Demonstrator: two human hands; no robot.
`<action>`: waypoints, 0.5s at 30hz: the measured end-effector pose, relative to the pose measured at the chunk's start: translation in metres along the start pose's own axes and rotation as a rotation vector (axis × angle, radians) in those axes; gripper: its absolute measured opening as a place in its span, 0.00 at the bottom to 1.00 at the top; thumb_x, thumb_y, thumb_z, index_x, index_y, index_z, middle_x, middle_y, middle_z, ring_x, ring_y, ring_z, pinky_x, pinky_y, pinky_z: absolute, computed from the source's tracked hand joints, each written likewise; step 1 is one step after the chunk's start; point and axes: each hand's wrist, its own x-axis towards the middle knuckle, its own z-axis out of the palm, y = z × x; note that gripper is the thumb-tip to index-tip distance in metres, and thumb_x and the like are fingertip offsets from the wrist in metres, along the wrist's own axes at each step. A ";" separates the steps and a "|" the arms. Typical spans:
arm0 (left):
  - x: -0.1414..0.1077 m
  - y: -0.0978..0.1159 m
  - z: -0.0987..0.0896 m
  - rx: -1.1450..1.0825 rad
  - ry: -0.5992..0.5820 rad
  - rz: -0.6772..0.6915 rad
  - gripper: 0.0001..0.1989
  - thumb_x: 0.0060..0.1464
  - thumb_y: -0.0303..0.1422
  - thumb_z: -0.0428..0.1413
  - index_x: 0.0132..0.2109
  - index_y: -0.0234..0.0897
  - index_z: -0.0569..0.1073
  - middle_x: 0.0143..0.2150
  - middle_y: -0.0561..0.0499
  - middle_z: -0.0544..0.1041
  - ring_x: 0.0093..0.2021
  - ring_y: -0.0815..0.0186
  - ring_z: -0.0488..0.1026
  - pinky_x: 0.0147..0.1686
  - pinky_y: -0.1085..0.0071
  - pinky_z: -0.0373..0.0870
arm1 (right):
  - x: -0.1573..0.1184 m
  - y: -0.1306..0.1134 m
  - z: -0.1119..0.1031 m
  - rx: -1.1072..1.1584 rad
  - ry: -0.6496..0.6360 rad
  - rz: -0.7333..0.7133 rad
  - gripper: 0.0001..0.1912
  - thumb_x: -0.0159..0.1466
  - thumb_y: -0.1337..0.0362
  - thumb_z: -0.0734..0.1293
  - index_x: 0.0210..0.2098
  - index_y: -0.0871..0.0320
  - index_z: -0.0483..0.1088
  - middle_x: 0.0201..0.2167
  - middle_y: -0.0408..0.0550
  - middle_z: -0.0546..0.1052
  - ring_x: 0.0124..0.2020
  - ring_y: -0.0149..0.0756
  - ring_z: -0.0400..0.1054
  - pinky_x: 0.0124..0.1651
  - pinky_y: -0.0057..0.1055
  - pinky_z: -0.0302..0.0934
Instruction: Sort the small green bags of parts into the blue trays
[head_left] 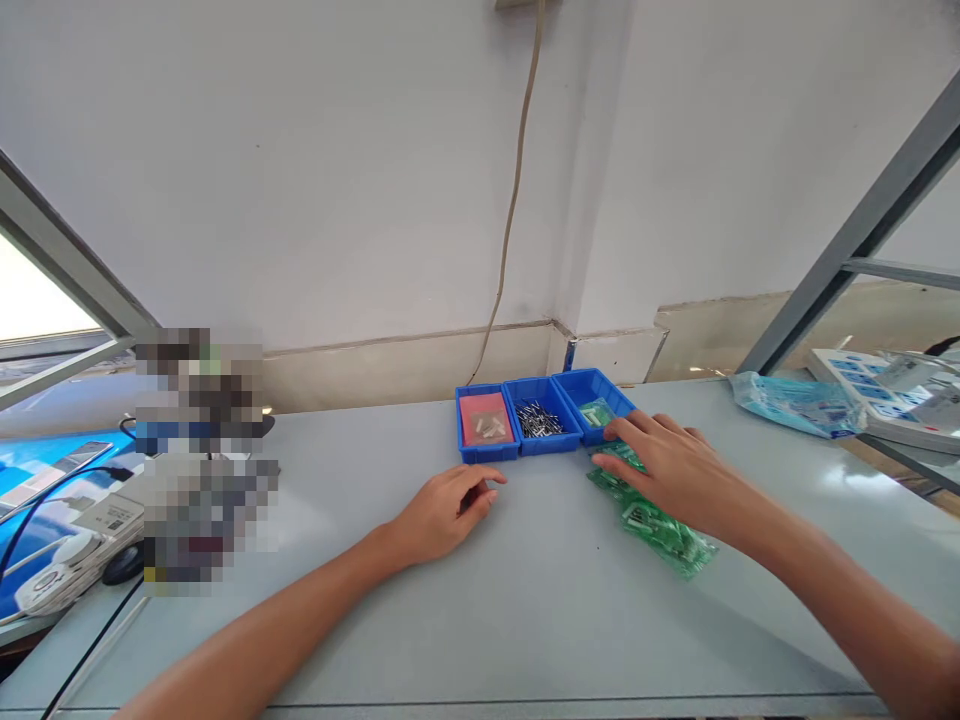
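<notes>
My left hand (448,512) rests on the grey table, fingers loosely curled, thumb and forefinger apart, holding nothing. My right hand (667,468) is stretched out over green plastic packets (667,535), its fingertips by the near corner of the right blue bin (624,400). Its fingers look spread; whether they press on a packet is hidden. Inside that bin lies a small green packet (598,412). The middle blue bin (551,443) holds many thin metal pins (538,420). In the left blue bin (487,452) is a pink bag (480,408) with small pale pieces.
A light-blue plastic bag (799,403) lies at the right beside a white power strip panel (892,385). Left are a white power strip (71,570), cables and a blurred patch. A cord (517,180) hangs down the wall behind the bins.
</notes>
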 end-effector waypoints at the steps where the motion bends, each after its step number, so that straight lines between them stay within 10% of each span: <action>1: 0.000 0.000 0.000 0.003 0.001 0.000 0.19 0.76 0.43 0.49 0.61 0.41 0.77 0.41 0.49 0.81 0.40 0.62 0.77 0.48 0.65 0.76 | -0.011 0.009 0.005 0.009 0.017 -0.025 0.28 0.76 0.38 0.59 0.59 0.50 0.74 0.59 0.59 0.80 0.55 0.59 0.75 0.51 0.52 0.66; 6: 0.001 -0.001 0.002 0.029 0.005 0.017 0.18 0.76 0.43 0.50 0.60 0.42 0.78 0.45 0.48 0.82 0.41 0.63 0.77 0.50 0.65 0.76 | -0.061 0.031 0.042 0.038 0.083 -0.100 0.45 0.70 0.33 0.66 0.80 0.43 0.56 0.77 0.56 0.67 0.75 0.70 0.60 0.68 0.67 0.59; 15: 0.002 0.001 0.001 0.086 0.008 0.044 0.19 0.77 0.44 0.48 0.59 0.42 0.78 0.47 0.47 0.82 0.42 0.62 0.77 0.50 0.64 0.76 | -0.063 0.000 0.037 0.162 0.058 -0.081 0.31 0.75 0.41 0.64 0.74 0.40 0.65 0.73 0.54 0.71 0.74 0.64 0.60 0.65 0.63 0.62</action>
